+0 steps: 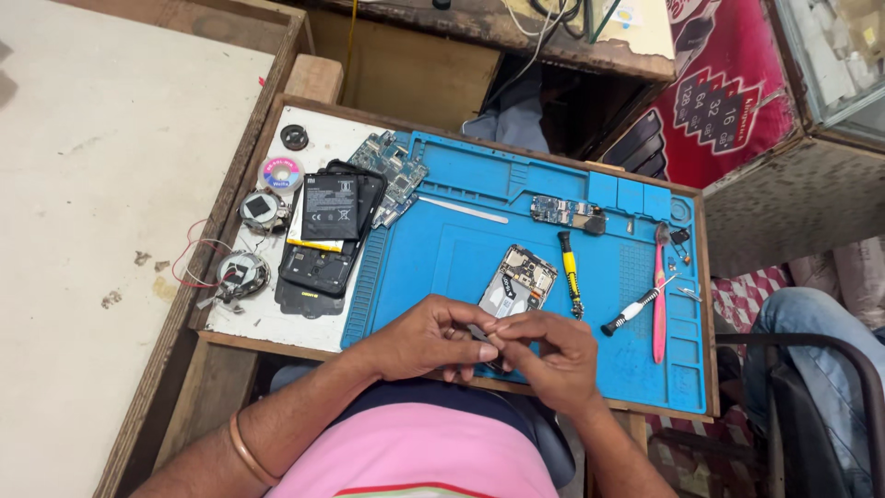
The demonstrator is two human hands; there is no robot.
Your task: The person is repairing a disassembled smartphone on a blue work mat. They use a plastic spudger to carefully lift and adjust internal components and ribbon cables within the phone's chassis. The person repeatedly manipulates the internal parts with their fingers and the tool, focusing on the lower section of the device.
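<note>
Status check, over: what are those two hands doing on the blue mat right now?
Left hand and right hand together, pinching a small dark part. Opened phone just beyond on blue mat. Yellow screwdriver beside it, clear of hands.

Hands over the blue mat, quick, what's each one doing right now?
Left hand: fingers curled, pinching a small dark part together with the other hand.
Right hand: fingers curled, pinching the same part; what it is cannot be told.

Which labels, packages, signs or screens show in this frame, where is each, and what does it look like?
Phone battery: left of the blue mat, on stacked phone parts; black rectangle with a white-printed label.
Solder wick reel: upper left of the tray; round, with a pink and white label.
Poster: upper right, on a slanted panel; red with black card shapes.
Sticker: top edge, on the cream board; small, pale, blue mark.
No lit screens.
</note>
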